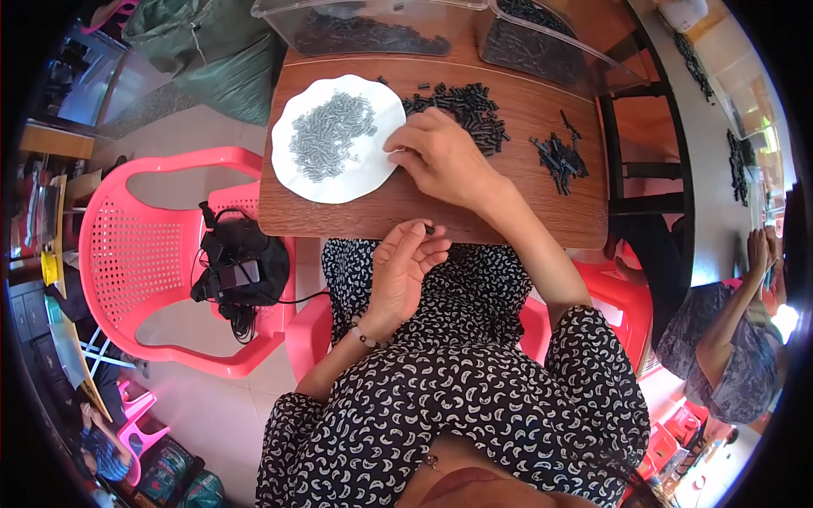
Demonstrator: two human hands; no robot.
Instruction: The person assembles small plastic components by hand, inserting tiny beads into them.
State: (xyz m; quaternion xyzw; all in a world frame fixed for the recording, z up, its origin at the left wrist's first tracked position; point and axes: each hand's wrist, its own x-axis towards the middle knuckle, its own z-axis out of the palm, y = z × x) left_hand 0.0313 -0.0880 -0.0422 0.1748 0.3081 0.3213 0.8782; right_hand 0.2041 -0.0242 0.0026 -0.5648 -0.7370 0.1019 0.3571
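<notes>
Along the desk's [292, 218] near edge, our left hand [400, 267] is turned palm up, a black piece [429, 229] pinched between thumb and fingers. The other fingers curl loosely, and the wrist hangs on our side of that edge, over the lap.

Farther in, our right hand [445, 161] reaches palm down to the right rim of the white plate [339, 193]. Its fingers are bent and drawn toward the thumb; whether they grip anything we cannot tell. The clear pieces [330, 135] lie heaped in the middle of the plate, with white rim bare all round them. The plate sits tight against the desk's left edge, so we have little room on that side; between it and the near edge we find a bare strip.

Just beyond our right hand, the black tubes [470, 110] spread in a loose pile, reaching close to the plate's right rim. Farther right lie the black clips [559, 161], apart from the tubes, with bare wood between the two piles and more between the clips and the right edge. Across the far side, the left tub [284, 19] and the right tub [542, 35], both see-through and holding black parts, close off the room there. Left of the desk, we see a pink chair [135, 245] close by, a black bag [271, 262] with cables on its seat.
</notes>
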